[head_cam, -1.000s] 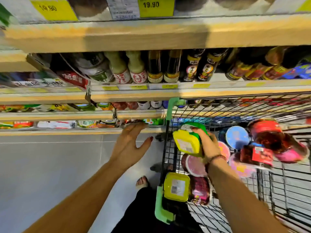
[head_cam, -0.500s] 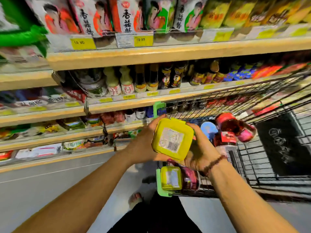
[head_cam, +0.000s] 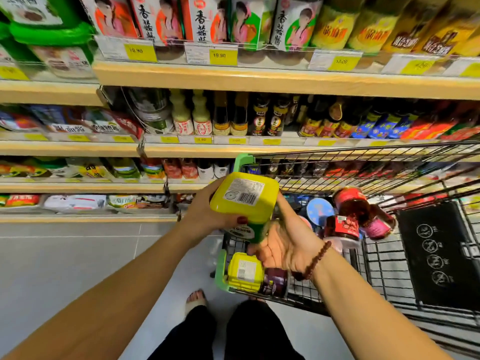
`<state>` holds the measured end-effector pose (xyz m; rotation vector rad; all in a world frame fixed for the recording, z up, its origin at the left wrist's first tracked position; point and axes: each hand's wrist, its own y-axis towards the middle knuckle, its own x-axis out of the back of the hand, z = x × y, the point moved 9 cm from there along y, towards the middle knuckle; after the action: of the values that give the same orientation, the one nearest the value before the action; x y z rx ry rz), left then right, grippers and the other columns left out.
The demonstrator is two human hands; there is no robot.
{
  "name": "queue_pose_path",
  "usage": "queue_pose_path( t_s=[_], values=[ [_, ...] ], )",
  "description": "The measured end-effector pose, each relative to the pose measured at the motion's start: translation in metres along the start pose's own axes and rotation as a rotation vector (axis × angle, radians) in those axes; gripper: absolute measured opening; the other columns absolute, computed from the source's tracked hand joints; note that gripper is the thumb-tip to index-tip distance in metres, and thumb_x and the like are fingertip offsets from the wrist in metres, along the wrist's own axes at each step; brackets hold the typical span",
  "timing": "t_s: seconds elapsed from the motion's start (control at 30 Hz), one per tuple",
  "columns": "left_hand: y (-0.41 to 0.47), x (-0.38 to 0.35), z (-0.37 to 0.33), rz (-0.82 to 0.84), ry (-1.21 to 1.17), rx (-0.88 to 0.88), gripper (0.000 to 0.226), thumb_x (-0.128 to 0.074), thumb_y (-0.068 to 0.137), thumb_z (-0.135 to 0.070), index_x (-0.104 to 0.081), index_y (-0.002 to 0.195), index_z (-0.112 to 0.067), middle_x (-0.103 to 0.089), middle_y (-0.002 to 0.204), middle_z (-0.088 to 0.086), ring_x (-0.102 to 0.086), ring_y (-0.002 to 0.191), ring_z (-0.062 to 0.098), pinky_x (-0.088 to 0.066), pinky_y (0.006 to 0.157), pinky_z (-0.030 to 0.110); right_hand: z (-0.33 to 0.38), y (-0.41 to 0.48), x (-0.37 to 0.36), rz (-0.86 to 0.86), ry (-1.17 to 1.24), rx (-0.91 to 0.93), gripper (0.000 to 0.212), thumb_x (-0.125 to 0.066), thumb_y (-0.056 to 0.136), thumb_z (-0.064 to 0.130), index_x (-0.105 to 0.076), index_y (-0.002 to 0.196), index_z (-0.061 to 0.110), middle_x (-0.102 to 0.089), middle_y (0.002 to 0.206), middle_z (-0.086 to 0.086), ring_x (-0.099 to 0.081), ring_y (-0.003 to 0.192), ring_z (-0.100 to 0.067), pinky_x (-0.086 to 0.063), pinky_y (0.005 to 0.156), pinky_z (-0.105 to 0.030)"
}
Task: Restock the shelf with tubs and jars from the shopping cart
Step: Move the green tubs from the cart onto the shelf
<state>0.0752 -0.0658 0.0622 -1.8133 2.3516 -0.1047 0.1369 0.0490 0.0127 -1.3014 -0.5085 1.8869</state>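
Note:
A yellow square tub (head_cam: 242,198) with a barcode label on its base and a green lid is held up in front of the shelves, bottom facing me. My left hand (head_cam: 205,214) grips its left side, thumb on the front. My right hand (head_cam: 281,245) cups it from below at the lid end. The wire shopping cart (head_cam: 376,258) stands at right. It holds a second yellow tub (head_cam: 245,271), red-lidded jars (head_cam: 350,203), a purple jar (head_cam: 275,281) and a blue-lidded tub (head_cam: 319,209).
Wooden shelves (head_cam: 259,81) run across the top and left, stocked with sauce bottles (head_cam: 226,118), jars and packets behind yellow price tags. Large green-lidded tubs (head_cam: 52,35) sit at the upper left. Grey floor (head_cam: 65,261) lies below; my legs and a foot show beneath the cart.
My right hand lifted the yellow tub out of the cart. My left hand left the low shelf and took hold of the tub. The view tilted up toward higher shelves.

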Motion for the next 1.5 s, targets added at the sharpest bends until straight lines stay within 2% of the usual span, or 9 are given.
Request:
queue_pose_path(
  t_s=[0.33, 0.5, 0.67, 0.83, 0.93, 1.0, 1.13, 1.4, 1.5],
  values=[
    [-0.030, -0.023, 0.060, -0.588, -0.476, 0.202, 0.120, -0.092, 0.023, -0.039, -0.044, 0.128, -0.005, -0.066, 0.109, 0.014, -0.066, 0.092, 0.027, -0.055, 0.064, 0.033, -0.004, 0.000, 0.033, 0.038, -0.268, -0.102, 0.098, -0.012, 0.079, 0.084, -0.067, 0.102, 0.006, -0.065, 0.063, -0.013, -0.057, 0.045, -0.017, -0.047, 0.046, -0.019],
    [-0.053, 0.001, 0.063, -0.760, -0.465, 0.129, 0.064, -0.082, 0.056, -0.034, -0.062, 0.108, -0.004, -0.073, 0.091, 0.013, -0.071, 0.076, 0.028, -0.058, 0.060, 0.037, -0.005, 0.042, 0.069, -0.209, -0.328, 0.090, 0.053, -0.039, 0.095, 0.054, -0.065, 0.084, 0.009, -0.068, 0.076, -0.012, -0.064, 0.061, -0.017, -0.051, 0.059, -0.025],
    [-0.095, 0.052, 0.081, -0.999, -0.460, 0.138, 0.073, -0.077, 0.041, -0.048, -0.066, 0.102, -0.011, -0.073, 0.087, 0.010, -0.071, 0.072, 0.023, -0.057, 0.063, 0.037, -0.028, 0.073, 0.124, -0.402, -0.287, 0.158, 0.019, -0.058, 0.093, 0.018, -0.064, 0.095, 0.000, -0.062, 0.091, -0.018, -0.056, 0.076, -0.021, -0.042, 0.068, -0.026],
    [-0.140, 0.075, 0.115, -1.068, -0.437, 0.156, 0.064, -0.081, 0.051, -0.054, -0.071, 0.101, -0.015, -0.075, 0.082, 0.002, -0.071, 0.072, 0.017, -0.056, 0.062, 0.030, -0.053, 0.106, 0.150, -0.465, -0.597, 0.133, 0.026, -0.067, 0.087, 0.007, -0.064, 0.112, 0.000, -0.061, 0.121, -0.026, -0.058, 0.102, -0.021, -0.049, 0.083, -0.015],
    [-0.154, 0.071, 0.137, -1.067, -0.454, 0.176, 0.032, -0.066, 0.065, -0.050, -0.077, 0.081, -0.024, -0.074, 0.076, -0.002, -0.071, 0.068, 0.013, -0.056, 0.058, 0.026, -0.066, 0.126, 0.156, -0.440, -0.770, 0.055, 0.050, -0.070, 0.086, 0.017, -0.052, 0.127, -0.006, -0.051, 0.135, -0.026, -0.052, 0.123, -0.033, -0.042, 0.105, -0.036],
    [-0.163, 0.068, 0.155, -1.109, -0.465, 0.211, 0.052, -0.074, 0.057, -0.060, -0.074, 0.089, -0.019, -0.075, 0.080, 0.000, -0.071, 0.071, 0.015, -0.057, 0.060, 0.028, -0.073, 0.140, 0.162, -0.409, -0.855, 0.004, 0.055, -0.068, 0.088, 0.026, -0.049, 0.134, 0.001, -0.048, 0.141, -0.017, -0.047, 0.129, -0.031, -0.036, 0.109, -0.038],
    [-0.176, 0.062, 0.194, -1.240, -0.564, 0.310, 0.095, -0.084, 0.023, -0.068, -0.064, 0.100, -0.015, -0.074, 0.077, 0.001, -0.070, 0.067, 0.017, -0.057, 0.058, 0.031, -0.079, 0.159, 0.169, -0.307, -1.061, -0.054, 0.053, -0.068, 0.087, 0.030, -0.052, 0.134, 0.011, -0.054, 0.130, -0.006, -0.050, 0.123, -0.025, -0.038, 0.100, -0.029],
    [-0.176, 0.044, 0.221, -1.303, -0.687, 0.391, 0.112, -0.084, 0.019, -0.067, -0.061, 0.115, -0.015, -0.070, 0.101, 0.011, -0.070, 0.082, 0.026, -0.059, 0.069, 0.048, -0.081, 0.175, 0.176, -0.111, -1.100, -0.074, 0.033, -0.067, 0.088, 0.029, -0.063, 0.120, 0.021, -0.068, 0.105, 0.002, -0.063, 0.099, -0.016, -0.043, 0.067, -0.005],
    [-0.172, 0.042, 0.218, -1.239, -0.644, 0.372, 0.085, -0.084, 0.024, -0.067, -0.073, 0.094, -0.021, -0.073, 0.090, 0.008, -0.071, 0.079, 0.026, -0.059, 0.067, 0.046, -0.082, 0.177, 0.180, -0.131, -1.058, -0.031, 0.029, -0.070, 0.086, 0.026, -0.067, 0.114, 0.023, -0.069, 0.100, 0.002, -0.064, 0.096, -0.016, -0.048, 0.074, -0.012]
  ],
)
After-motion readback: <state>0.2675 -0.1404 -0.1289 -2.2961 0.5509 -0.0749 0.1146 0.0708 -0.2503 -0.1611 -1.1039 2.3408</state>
